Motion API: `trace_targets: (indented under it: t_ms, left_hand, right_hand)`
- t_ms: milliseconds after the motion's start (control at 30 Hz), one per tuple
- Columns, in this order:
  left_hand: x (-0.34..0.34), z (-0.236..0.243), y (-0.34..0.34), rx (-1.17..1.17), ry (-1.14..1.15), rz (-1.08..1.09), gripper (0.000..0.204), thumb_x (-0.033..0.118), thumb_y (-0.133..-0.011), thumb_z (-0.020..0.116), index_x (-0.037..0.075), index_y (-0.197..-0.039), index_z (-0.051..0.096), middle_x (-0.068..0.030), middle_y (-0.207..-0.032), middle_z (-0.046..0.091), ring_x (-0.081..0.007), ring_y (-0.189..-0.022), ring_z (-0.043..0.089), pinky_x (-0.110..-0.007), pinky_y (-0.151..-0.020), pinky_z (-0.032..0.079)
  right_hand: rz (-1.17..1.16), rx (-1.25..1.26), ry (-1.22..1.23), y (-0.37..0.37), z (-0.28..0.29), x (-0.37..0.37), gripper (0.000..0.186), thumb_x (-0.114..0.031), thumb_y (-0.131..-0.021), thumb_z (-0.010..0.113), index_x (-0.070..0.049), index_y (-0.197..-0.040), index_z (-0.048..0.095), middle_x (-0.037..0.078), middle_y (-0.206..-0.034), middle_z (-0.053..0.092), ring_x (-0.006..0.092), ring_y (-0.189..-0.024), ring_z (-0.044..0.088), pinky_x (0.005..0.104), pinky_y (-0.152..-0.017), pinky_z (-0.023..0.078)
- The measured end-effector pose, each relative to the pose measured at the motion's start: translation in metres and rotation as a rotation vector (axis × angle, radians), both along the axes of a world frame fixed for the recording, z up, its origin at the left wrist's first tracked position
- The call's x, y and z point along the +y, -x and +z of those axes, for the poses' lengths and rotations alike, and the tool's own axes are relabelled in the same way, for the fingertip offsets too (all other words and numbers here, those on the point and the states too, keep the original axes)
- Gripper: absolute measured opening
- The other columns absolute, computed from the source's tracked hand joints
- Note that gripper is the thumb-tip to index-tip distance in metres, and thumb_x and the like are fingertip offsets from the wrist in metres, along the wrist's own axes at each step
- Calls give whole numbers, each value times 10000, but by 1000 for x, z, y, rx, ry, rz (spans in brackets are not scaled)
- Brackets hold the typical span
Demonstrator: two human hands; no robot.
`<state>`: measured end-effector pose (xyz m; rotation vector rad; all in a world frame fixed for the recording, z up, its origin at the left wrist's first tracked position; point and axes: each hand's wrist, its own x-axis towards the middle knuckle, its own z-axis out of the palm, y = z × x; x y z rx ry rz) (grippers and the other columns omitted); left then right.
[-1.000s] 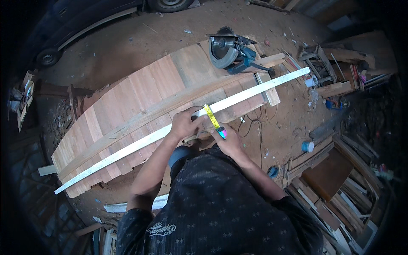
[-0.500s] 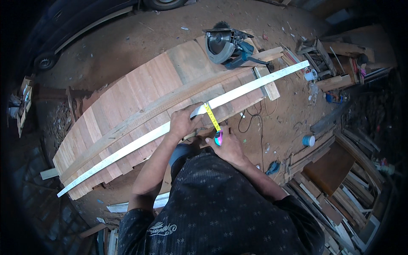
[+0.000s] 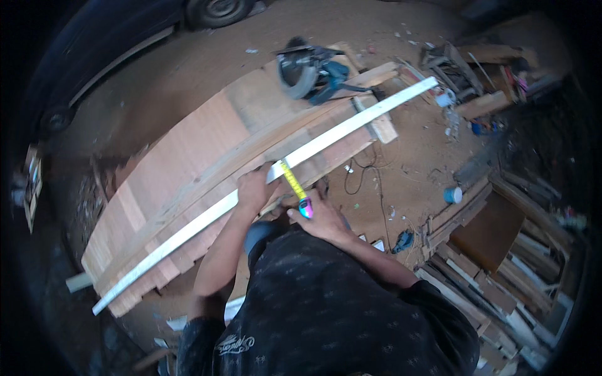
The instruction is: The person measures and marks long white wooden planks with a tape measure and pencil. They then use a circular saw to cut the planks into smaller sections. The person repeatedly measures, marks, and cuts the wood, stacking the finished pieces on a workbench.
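Observation:
A long white strip lies slantwise over a curved panel of joined wooden boards. My left hand is closed around the strip near its middle, with some fingers hidden. In my right hand, close to my body, is a small pink and teal tape measure. Its yellow blade is drawn out a short way, and the tip meets the strip just beside my left hand. A curved wooden batten rests on the panel beyond the strip.
A circular saw sits at the panel's far right end. Scrap timber is piled at the right, near a blue-white round container. A cable trails over the dirt floor. At the far left stands a dark vehicle.
The view has shifted, so the panel, saw and strip sit further left in the picture. Both hands keep their holds, and the tape blade still reaches the strip.

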<state>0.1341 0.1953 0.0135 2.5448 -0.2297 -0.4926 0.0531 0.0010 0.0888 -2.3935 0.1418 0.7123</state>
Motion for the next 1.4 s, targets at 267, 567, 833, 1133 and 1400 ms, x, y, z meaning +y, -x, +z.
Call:
trace_targets:
  t_ms: [267,567,833,1133,1400]
  left_hand:
    - [-1,-3,43,-196,6,49,507,220,-830,772,79,-1301,650,-188,-1164,724,-372,-1010,716,-487,-899,566]
    - [-32,-39,103,-360,-182,-18,614,61,-823,662,68,-1429,564,-158,-1438,595,-427,-1266,596,-501,-1096,468]
    - [-77,-81,130,-225,-529,157,829,-55,-797,547,119,-1585,357,-100,-1649,340,-399,-1483,355,-504,-1215,321]
    - [-70,-90,136,-193,-594,73,1050,51,-725,836,163,-1606,275,-137,-1671,274,-397,-1494,334,-486,-1210,346]
    - [-219,-10,48,95,-77,548,573,330,-922,736,-39,-1343,610,-249,-1267,680,-350,-1204,653,-441,-1044,501]
  right_hand:
    - [-351,-215,-322,-10,12,-93,597,-453,-914,733,-45,-1316,561,197,-1163,652,343,-1087,643,426,-933,509]
    - [-712,-367,-249,-44,-9,-325,470,-357,-921,770,-7,-1212,655,46,-915,669,128,-834,600,307,-770,516]
    - [-551,-438,-136,-103,-34,-506,488,-362,-898,771,-7,-1217,664,94,-924,683,168,-831,624,335,-770,519]
    - [-345,-253,-91,-162,-27,-574,541,-413,-898,764,-24,-1258,656,112,-976,698,205,-896,640,354,-824,526]
    - [68,-93,-184,-189,-26,-514,580,-515,-907,733,-89,-1290,644,142,-1120,712,242,-1057,672,376,-915,528]
